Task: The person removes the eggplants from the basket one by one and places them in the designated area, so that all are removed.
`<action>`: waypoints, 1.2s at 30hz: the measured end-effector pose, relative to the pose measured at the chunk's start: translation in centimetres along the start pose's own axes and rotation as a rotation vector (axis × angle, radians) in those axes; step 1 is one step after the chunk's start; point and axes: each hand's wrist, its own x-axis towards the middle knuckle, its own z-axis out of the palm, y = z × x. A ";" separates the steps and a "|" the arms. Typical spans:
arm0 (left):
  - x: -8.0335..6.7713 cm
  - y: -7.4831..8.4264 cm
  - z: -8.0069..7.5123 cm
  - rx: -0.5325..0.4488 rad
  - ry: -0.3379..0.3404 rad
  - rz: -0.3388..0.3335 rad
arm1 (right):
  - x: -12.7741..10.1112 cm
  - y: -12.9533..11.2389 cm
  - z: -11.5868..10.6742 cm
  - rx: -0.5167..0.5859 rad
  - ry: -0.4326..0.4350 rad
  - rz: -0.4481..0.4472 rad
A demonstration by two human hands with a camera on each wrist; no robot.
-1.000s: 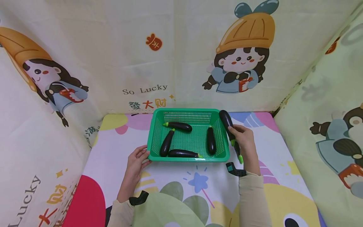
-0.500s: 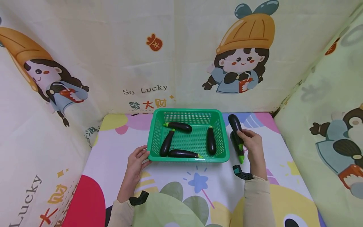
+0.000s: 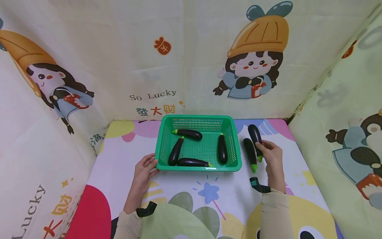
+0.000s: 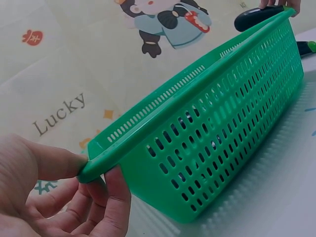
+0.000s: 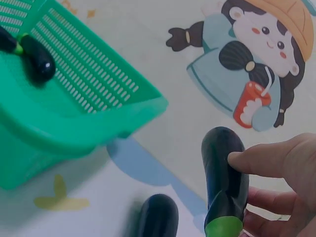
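My right hand (image 3: 272, 158) pinches an eggplant (image 3: 254, 135) between thumb and fingers, its green stem end pointing toward me. Just left of it a second eggplant (image 3: 249, 151) lies on the table, outside the basket. At the near left corner of the green plastic basket (image 3: 198, 168), my left hand (image 3: 144, 171) grips the rim, thumb on top and fingers beneath, as the left wrist view shows. Inside lie several more eggplants: one at the back (image 3: 189, 133), one at the left (image 3: 176, 151), one along the front (image 3: 192, 162) and one at the right (image 3: 222, 148).
A patterned cloth covers the table (image 3: 119, 166). Behind it hangs a printed curtain (image 3: 203, 66), close to the basket's far side, and curtains also stand at left and right. Each wrist carries a black camera mount (image 3: 147, 209).
My right hand has moved rightward and toward me with its eggplant, from beside the basket's right rim to beyond the eggplant on the table. The left hand and basket stay put.
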 end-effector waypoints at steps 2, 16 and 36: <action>0.0 0.0 0.0 -0.003 -0.005 0.007 | 0.1 0.3 -0.1 0.000 0.009 0.007; 0.1 0.0 0.1 0.009 -0.007 0.006 | 0.7 2.4 -1.0 -0.037 0.039 0.044; 0.2 0.0 0.0 0.004 -0.005 -0.006 | 1.7 4.5 -1.0 -0.011 0.049 0.083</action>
